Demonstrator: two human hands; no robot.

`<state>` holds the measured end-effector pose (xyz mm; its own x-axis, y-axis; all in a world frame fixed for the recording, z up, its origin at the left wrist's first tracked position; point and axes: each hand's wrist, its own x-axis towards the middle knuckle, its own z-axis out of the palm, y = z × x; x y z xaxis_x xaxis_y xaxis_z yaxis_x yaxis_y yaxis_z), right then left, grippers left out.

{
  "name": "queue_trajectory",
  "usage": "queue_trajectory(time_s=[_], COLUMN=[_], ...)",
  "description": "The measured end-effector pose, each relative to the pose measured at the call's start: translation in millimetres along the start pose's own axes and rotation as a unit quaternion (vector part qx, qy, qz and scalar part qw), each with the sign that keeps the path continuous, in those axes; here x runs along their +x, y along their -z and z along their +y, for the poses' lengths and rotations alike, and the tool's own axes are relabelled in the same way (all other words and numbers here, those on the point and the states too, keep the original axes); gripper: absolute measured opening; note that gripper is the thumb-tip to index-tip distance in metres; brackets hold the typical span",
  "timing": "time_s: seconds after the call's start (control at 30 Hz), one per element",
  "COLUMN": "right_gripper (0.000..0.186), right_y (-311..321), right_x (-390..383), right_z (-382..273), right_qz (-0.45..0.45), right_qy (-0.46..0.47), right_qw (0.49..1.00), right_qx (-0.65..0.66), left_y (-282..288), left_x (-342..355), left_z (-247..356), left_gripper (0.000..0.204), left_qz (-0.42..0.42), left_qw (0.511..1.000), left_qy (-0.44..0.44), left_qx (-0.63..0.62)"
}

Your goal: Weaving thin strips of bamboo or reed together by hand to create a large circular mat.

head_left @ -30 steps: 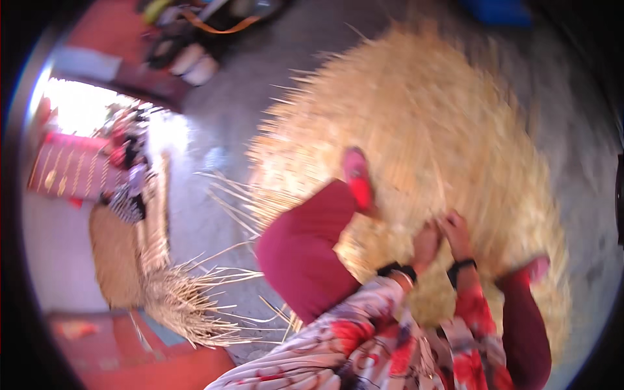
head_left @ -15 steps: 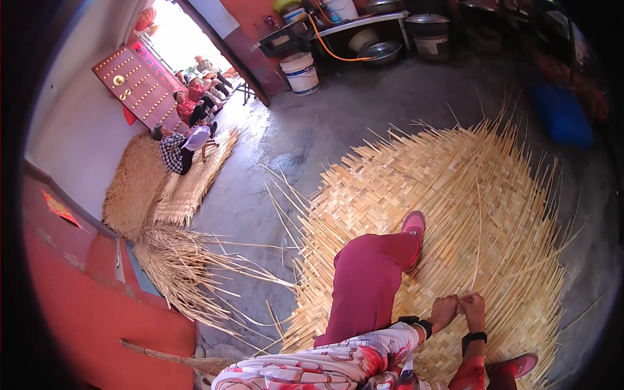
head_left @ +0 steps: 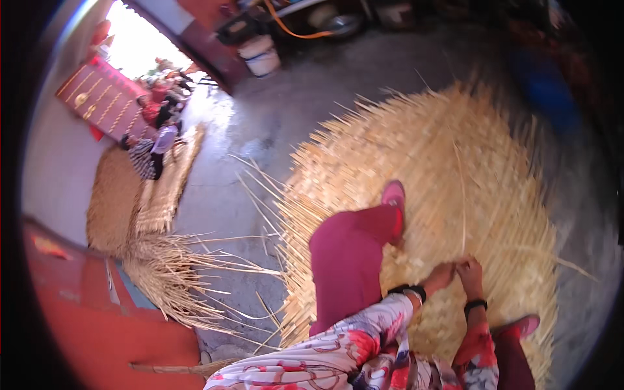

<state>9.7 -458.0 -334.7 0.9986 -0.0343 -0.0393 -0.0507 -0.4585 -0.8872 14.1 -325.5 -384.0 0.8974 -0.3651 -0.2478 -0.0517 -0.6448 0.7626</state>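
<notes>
My left hand (head_left: 443,274) and my right hand (head_left: 470,272) meet low over a broad woven straw mat (head_left: 390,156), both with fingers closed. A pale strip (head_left: 463,221) runs up the mat from the fingertips of my right hand, which pinch it. What my left fingers hold beside it is too small to make out. My maroon-clad knee (head_left: 338,247) is bent on the mat, with a pink shoe (head_left: 394,192) beyond it.
Loose straw strips (head_left: 169,273) and brown mats (head_left: 114,195) lie at left. Several people (head_left: 156,107) sit by a bright doorway and a pink studded door (head_left: 97,97). A white bucket (head_left: 260,55), basins (head_left: 341,25) and a blue object (head_left: 543,84) stand at the back.
The camera has swung, so the mat and room first slid down in view, then partly back up. My hands remain together with fingers closed over the mat.
</notes>
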Motion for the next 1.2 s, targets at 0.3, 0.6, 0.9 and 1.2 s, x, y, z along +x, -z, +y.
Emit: queue_trajectory(time_s=[0.3, 0.6, 0.9, 1.2], right_gripper=[0.016, 0.013, 0.009, 0.013], right_y=[4.4, 1.0, 22.4, 35.4], right_x=[28.0, 22.5, 43.8, 44.2], right_z=[-19.8, -16.8, -26.3, -17.6], right_qz=[-0.13, -0.126, -0.036, -0.227], right_qy=[-0.044, -0.077, -0.172, -0.225], right_qw=[0.988, 0.986, 0.949, 0.911], right_qx=[0.074, 0.077, 0.263, 0.261], left_y=[57.9, 75.3, 76.1, 88.9], left_x=[19.0, 13.6, 26.8, 21.0], left_z=[0.6, 14.2, 10.1, 29.0], left_gripper=[0.029, 0.031, 0.029, 0.033], left_qz=[-0.156, -0.235, -0.354, -0.347], left_qw=[0.971, 0.954, 0.917, 0.921], left_qy=[0.075, 0.075, 0.073, 0.086], left_qx=[-0.167, -0.169, -0.168, -0.154])
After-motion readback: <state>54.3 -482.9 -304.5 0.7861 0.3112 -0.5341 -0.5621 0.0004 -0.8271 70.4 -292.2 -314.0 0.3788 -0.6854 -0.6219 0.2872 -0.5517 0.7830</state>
